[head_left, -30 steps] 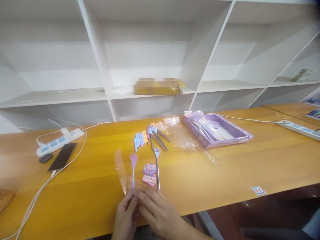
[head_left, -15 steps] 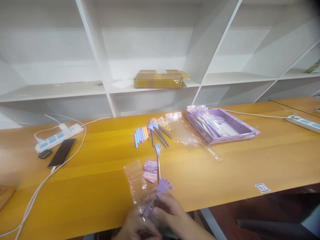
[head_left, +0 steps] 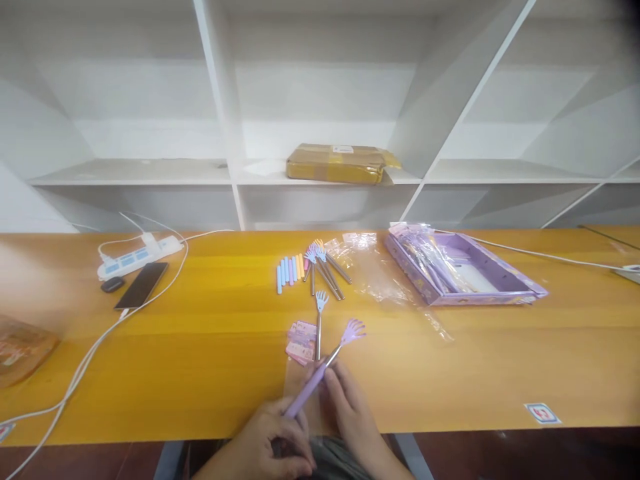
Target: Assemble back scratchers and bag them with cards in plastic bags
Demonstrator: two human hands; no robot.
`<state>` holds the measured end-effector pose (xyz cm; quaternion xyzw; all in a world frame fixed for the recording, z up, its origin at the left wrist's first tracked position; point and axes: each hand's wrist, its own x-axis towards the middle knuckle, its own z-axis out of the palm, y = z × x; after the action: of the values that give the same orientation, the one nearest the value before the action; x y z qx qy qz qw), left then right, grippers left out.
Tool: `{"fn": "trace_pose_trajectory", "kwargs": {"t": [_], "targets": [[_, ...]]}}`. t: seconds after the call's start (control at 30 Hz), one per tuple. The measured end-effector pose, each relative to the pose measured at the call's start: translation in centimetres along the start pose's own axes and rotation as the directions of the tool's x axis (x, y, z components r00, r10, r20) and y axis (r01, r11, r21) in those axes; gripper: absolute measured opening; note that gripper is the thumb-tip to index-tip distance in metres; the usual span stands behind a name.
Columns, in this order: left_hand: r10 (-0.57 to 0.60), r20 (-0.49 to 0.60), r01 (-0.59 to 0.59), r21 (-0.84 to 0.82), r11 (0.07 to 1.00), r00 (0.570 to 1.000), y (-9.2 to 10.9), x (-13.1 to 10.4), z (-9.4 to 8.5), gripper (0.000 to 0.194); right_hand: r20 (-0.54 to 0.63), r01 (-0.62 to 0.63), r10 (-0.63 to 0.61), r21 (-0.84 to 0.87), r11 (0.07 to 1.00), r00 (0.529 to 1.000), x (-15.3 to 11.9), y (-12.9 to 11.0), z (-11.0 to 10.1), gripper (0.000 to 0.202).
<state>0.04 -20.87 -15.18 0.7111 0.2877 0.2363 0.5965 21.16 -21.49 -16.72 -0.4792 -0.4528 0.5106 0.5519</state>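
Observation:
A purple back scratcher (head_left: 311, 388) with a hand-shaped head and a short metal shaft is held at a slant over the table's front edge. My left hand (head_left: 280, 437) is closed round its lower end. Near the shaft, my right hand (head_left: 350, 403) grips the upper part of the purple handle. A clear plastic bag, partly hidden, hangs between the hands. Just beyond them lie a blue-headed scratcher (head_left: 319, 327) and small pink cards (head_left: 301, 340). Farther back are several more metal scratchers (head_left: 327, 275) and a row of coloured handles (head_left: 289, 272).
On the right, a purple box (head_left: 493, 298) holds bagged scratchers, beside flat clear bags (head_left: 383, 277). A phone (head_left: 143, 285), power strip (head_left: 140, 257) and white cables lie on the left. A cardboard box (head_left: 340, 164) sits on the shelf.
The purple scratcher has come into clear view, its handle now showing between my hands. The clear bag that stood up on the left is now lower, between the hands. The camera view has shifted.

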Motion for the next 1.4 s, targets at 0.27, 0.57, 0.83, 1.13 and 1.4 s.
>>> {"fn": "trace_pose_trajectory", "kwargs": {"t": [0.27,0.57,0.83,1.13,1.4], "targets": [[0.256,-0.36,-0.275,0.0,0.962,0.897,0.9,-0.4,-2.9,0.026,-0.157,-0.051,0.123,0.396,0.917,0.98,1.1,-2.3,-2.6,0.036],[0.073,-0.859,-0.319,-0.108,0.941,0.506,4.8,1.5,-7.1,0.038,0.035,0.158,-0.154,-0.157,0.975,0.987,-0.2,-3.4,-3.1,0.024],[-0.16,-0.864,-0.363,-0.36,0.859,0.478,4.1,1.9,-6.8,0.034,0.345,0.57,-0.455,-0.53,0.628,0.821,-0.3,-4.0,-2.6,0.028],[-0.393,-0.774,-0.379,-0.601,0.704,0.497,2.9,2.0,-6.9,0.042,0.396,0.643,-0.527,-0.615,0.457,0.752,0.7,-3.0,-3.0,0.047],[-0.365,-0.769,-0.348,-0.585,0.732,0.525,2.7,2.4,-6.8,0.041,0.299,0.646,-0.636,-0.633,0.426,0.712,0.2,-2.1,-2.9,0.059]]}}
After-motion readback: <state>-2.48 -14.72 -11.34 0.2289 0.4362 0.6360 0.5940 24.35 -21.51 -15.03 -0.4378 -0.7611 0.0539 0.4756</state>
